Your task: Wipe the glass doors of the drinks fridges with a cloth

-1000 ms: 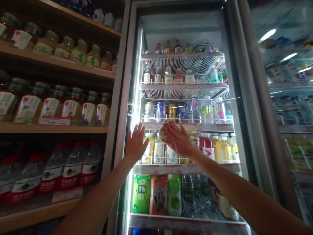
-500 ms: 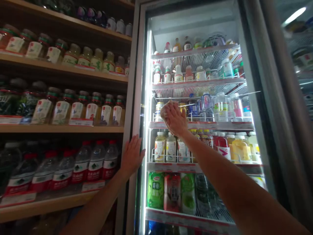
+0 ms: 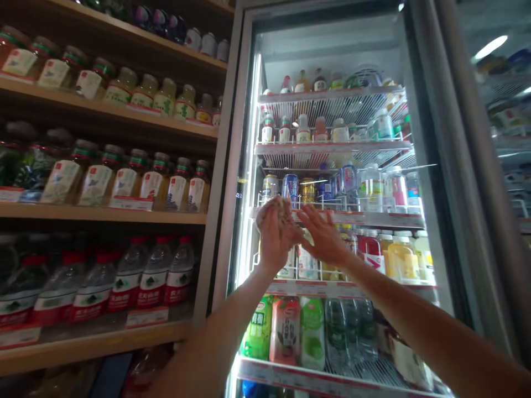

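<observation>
A crumpled pale cloth (image 3: 267, 213) is in my left hand (image 3: 277, 240), held up before the glass door of a lit drinks cooler (image 3: 244, 166). My left fingers wrap over the cloth, which partly sticks out at the top and left. Just to the right, my right hand (image 3: 321, 235) has its fingers stretched and apart, with nothing visible in it. Its thumb side is close to the left hand; whether they touch I cannot tell. Behind both hands, bottles of tea and a shelf edge are partly hidden.
Inside the cooler, shelves hold cans (image 3: 290, 188), juice bottles (image 3: 404, 257) and large cartons or bottles (image 3: 285, 329). On the left, wooden shelves (image 3: 103, 214) carry rows of bottled drinks and red-capped water bottles (image 3: 155, 276). A metal door frame (image 3: 222, 166) stands between them.
My left hand has left the door frame, moving up and right to the cloth. The cloth has passed from my right hand to my left, lower on the glass. My right hand has opened.
</observation>
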The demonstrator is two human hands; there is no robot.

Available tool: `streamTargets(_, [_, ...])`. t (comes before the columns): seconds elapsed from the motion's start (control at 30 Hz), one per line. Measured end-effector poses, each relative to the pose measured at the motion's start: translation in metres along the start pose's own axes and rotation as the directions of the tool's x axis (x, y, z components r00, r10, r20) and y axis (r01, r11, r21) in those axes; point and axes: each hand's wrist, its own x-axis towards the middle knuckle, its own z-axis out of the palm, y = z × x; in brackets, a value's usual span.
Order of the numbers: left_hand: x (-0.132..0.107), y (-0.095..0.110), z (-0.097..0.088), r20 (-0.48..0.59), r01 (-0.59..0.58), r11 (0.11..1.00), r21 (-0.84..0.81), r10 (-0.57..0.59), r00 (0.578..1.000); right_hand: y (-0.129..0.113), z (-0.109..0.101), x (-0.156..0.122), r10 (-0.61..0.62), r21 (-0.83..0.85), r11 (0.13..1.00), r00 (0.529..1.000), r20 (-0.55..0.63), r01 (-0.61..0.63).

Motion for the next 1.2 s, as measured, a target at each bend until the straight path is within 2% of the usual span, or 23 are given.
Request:
streamTargets(0.07, [0.008, 0.003, 0.019, -0.044, -0.034, 0.99, 0.135, 0.04, 0.998, 0.04, -0.014, -0.025, 0.1, -0.095, 0.99, 0.993, -0.066, -0.107])
streamTargets(0.13, [0.019, 0.001, 0.029, -0.021, -0.124, 0.947, 0.297, 0.136, 0.991, 0.073, -0.023, -0.046, 0.221, -0.185, 0.952, 0.965, -0.14, -0.245])
streamTargets(0.23, [0.043, -0.013, 0.02, 0.067, -0.246, 0.871, 0.425, 0.241, 0.968, 0.101, -0.029, -0.066, 0.301, -0.239, 0.909, 0.934, -0.194, -0.342])
streamTargets(0.3, [0.064, -0.027, 0.005, -0.004, -0.173, 0.866, 0.469, 0.198, 0.98, 0.105, -0.03, -0.07, 0.309, -0.243, 0.904, 0.93, -0.198, -0.352])
streamTargets(0.37, [0.083, -0.038, -0.006, -0.139, -0.044, 0.872, 0.488, 0.127, 0.982, 0.103, -0.028, -0.071, 0.313, -0.245, 0.901, 0.928, -0.204, -0.358])
streamTargets(0.43, [0.09, -0.037, -0.007, -0.165, -0.02, 0.876, 0.482, 0.113, 0.98, 0.101, -0.026, -0.07, 0.315, -0.247, 0.899, 0.926, -0.207, -0.361])
streamTargets(0.5, [0.084, -0.023, 0.005, -0.029, -0.16, 0.867, 0.473, 0.196, 0.98, 0.1, -0.026, -0.069, 0.314, -0.242, 0.901, 0.926, -0.211, -0.361])
streamTargets(0.53, [0.078, -0.014, 0.012, 0.08, -0.277, 0.845, 0.458, 0.272, 0.959, 0.101, -0.027, -0.069, 0.311, -0.239, 0.902, 0.926, -0.214, -0.358])
streamTargets(0.63, [0.066, 0.005, 0.026, 0.368, -0.605, 0.716, 0.348, 0.489, 0.79, 0.103, -0.028, -0.071, 0.295, -0.234, 0.909, 0.93, -0.219, -0.344])
streamTargets(0.67, [0.068, 0.004, 0.024, 0.395, -0.628, 0.702, 0.335, 0.501, 0.77, 0.103, -0.028, -0.071, 0.292, -0.234, 0.91, 0.93, -0.223, -0.342])
streamTargets(0.7, [0.072, 0.0, 0.019, 0.369, -0.585, 0.728, 0.359, 0.465, 0.805, 0.103, -0.028, -0.071, 0.292, -0.234, 0.91, 0.93, -0.225, -0.343])
streamTargets(0.73, [0.077, -0.007, 0.012, 0.291, -0.478, 0.778, 0.409, 0.385, 0.876, 0.103, -0.028, -0.071, 0.295, -0.235, 0.908, 0.928, -0.226, -0.346])
streamTargets(0.77, [0.082, -0.015, 0.005, 0.175, -0.327, 0.827, 0.457, 0.276, 0.945, 0.103, -0.028, -0.071, 0.298, -0.236, 0.907, 0.927, -0.228, -0.35])
streamTargets(0.8, [0.085, -0.022, -0.001, 0.055, -0.177, 0.857, 0.485, 0.172, 0.984, 0.103, -0.028, -0.07, 0.303, -0.237, 0.905, 0.925, -0.228, -0.354])
streamTargets(0.83, [0.085, -0.026, -0.004, -0.033, -0.077, 0.867, 0.492, 0.107, 0.994, 0.102, -0.028, -0.07, 0.306, -0.238, 0.903, 0.924, -0.228, -0.358])
streamTargets(0.87, [0.083, -0.027, -0.003, -0.061, -0.058, 0.868, 0.492, 0.101, 0.993, 0.102, -0.028, -0.07, 0.308, -0.238, 0.902, 0.924, -0.228, -0.36])
streamTargets(0.9, [0.077, -0.024, 0.0, -0.022, -0.126, 0.862, 0.491, 0.157, 0.987, 0.101, -0.028, -0.07, 0.311, -0.236, 0.902, 0.923, -0.227, -0.362])
streamTargets(0.93, [0.07, -0.019, 0.006, 0.069, -0.259, 0.838, 0.48, 0.258, 0.964, 0.101, -0.028, -0.07, 0.315, -0.233, 0.901, 0.922, -0.227, -0.365])
streamTargets(1.0, [0.056, -0.007, 0.019, 0.289, -0.55, 0.732, 0.401, 0.469, 0.835, 0.1, -0.028, -0.07, 0.321, -0.225, 0.902, 0.922, -0.218, -0.368])
streamTargets(1.03, [0.052, -0.002, 0.023, 0.365, -0.643, 0.68, 0.354, 0.532, 0.764, 0.1, -0.028, -0.07, 0.325, -0.221, 0.903, 0.921, -0.213, -0.37])
streamTargets(1.07, [0.051, 0.0, 0.026, 0.398, -0.679, 0.655, 0.33, 0.556, 0.73, 0.1, -0.028, -0.071, 0.329, -0.217, 0.902, 0.92, -0.213, -0.373])
streamTargets(1.1, [0.052, 0.0, 0.026, 0.381, -0.656, 0.673, 0.343, 0.538, 0.752, 0.1, -0.028, -0.071, 0.332, -0.215, 0.902, 0.919, -0.215, -0.376])
streamTargets(1.2, [0.058, -0.002, 0.024, 0.124, -0.333, 0.822, 0.461, 0.312, 0.942, 0.1, -0.026, -0.072, 0.34, -0.206, 0.9, 0.914, -0.221, -0.384])
